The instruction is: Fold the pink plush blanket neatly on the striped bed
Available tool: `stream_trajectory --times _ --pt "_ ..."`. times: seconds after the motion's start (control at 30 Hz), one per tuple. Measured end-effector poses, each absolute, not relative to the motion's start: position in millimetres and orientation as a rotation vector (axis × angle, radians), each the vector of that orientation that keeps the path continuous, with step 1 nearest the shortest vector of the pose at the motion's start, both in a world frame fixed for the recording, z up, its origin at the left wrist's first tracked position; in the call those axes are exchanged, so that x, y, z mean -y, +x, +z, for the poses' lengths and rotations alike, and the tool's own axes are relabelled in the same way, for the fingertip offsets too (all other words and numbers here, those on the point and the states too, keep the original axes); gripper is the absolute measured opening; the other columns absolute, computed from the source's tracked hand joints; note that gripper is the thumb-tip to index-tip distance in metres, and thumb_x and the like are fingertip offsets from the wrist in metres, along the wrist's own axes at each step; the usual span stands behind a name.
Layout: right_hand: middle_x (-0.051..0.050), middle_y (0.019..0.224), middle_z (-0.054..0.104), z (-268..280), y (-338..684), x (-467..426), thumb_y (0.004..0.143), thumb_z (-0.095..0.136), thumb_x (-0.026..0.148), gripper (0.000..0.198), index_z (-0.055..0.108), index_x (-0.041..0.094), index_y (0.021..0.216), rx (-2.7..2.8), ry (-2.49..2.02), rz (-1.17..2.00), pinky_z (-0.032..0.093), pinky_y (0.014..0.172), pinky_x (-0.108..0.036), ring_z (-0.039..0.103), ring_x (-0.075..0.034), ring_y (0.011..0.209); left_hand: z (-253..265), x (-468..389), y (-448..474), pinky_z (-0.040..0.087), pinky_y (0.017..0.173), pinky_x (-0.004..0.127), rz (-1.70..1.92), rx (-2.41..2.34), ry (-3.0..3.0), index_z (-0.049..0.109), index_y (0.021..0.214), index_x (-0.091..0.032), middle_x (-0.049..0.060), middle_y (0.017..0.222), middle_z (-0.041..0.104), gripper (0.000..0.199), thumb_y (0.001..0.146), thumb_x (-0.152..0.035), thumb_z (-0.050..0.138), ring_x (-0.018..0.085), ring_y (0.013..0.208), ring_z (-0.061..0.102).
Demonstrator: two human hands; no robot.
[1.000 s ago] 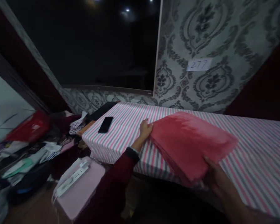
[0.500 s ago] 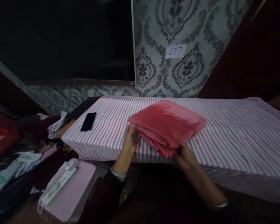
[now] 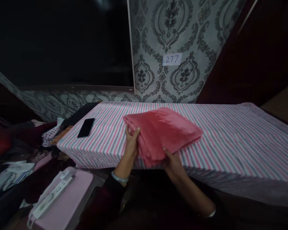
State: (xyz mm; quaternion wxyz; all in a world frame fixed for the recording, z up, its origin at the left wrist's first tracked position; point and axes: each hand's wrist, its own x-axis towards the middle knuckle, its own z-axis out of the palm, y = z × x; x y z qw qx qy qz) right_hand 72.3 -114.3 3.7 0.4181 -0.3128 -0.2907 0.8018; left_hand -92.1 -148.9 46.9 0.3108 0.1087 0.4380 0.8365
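Observation:
A folded red plush cloth, with a lighter pink patch of nap on top, lies on the striped tablecloth. Its near corner hangs slightly over the front edge of the table. My left hand grips the layered left edge, thumb on top and other fingers at the side. At the near right corner, my right hand pinches the cloth with the thumb above; its other fingers are hidden underneath.
A black phone lies on the table to the left. Below stands a pink case with a white power strip on it. Piled clothes fill the left side. A large dark TV screen hangs behind.
My right hand has moved left, drawing the cloth's near corner with it. My left thumb now rests over the left edge. The camera view has shifted slightly.

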Motion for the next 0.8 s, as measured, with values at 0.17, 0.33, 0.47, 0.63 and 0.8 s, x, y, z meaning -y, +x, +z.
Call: stream_trajectory --times 0.17,0.33,0.47,0.63,0.8 --pt "-0.01 0.1 0.074 -3.7 107.4 121.1 0.071 0.081 0.047 0.047 0.062 0.021 0.106 1.212 -0.95 2.372 0.06 0.065 -0.038 0.074 -0.025 0.08 15.5 170.4 -103.3 0.052 0.098 0.033 2.168 -1.287 0.149 0.051 0.134 -0.03 0.005 0.129 0.068 0.075 0.067 -0.025 0.084 0.022 0.117 0.065" --pt "-0.004 0.062 0.067 23.9 133.2 93.7 0.075 0.07 0.057 0.039 0.067 0.018 0.072 1.939 -0.903 2.085 0.046 0.049 -0.025 0.062 -0.016 0.051 0.6 177.1 -111.4 0.052 0.09 0.034 2.154 -1.15 0.248 0.069 0.103 -0.019 0.006 0.105 0.076 0.04 0.067 -0.032 0.077 0.023 0.097 0.07" --pt "-0.005 0.078 0.07 55.0 86.0 93.2 0.079 0.065 0.05 0.034 0.075 0.022 0.095 2.102 -0.681 1.422 0.054 0.073 -0.039 0.064 -0.023 0.071 3.2 178.3 -108.0 0.052 0.084 0.032 2.137 -1.121 0.281 0.07 0.106 -0.019 0.005 0.1 0.076 0.043 0.063 -0.022 0.073 0.02 0.086 0.07" --pt "-0.015 0.131 0.06 80.3 -6.9 115.5 0.077 0.073 0.032 0.071 0.053 0.019 0.144 2.604 -0.662 0.854 0.043 0.103 -0.048 0.055 -0.033 0.119 -0.6 186.2 -108.9 0.052 0.074 0.028 2.16 -1.152 0.13 0.064 0.113 -0.02 0.005 0.099 0.074 0.05 0.063 -0.016 0.069 0.016 0.077 0.067" --pt "-0.021 0.133 0.058 72.6 -51.1 109.5 0.083 0.068 0.019 0.063 0.051 0.013 0.144 2.736 -0.859 0.659 0.041 0.101 -0.044 0.055 -0.033 0.12 -9.8 194.5 -115.1 0.048 0.062 0.025 2.093 -1.225 0.04 0.059 0.123 -0.023 0.007 0.114 0.069 0.053 0.071 -0.02 0.069 0.011 0.065 0.061"
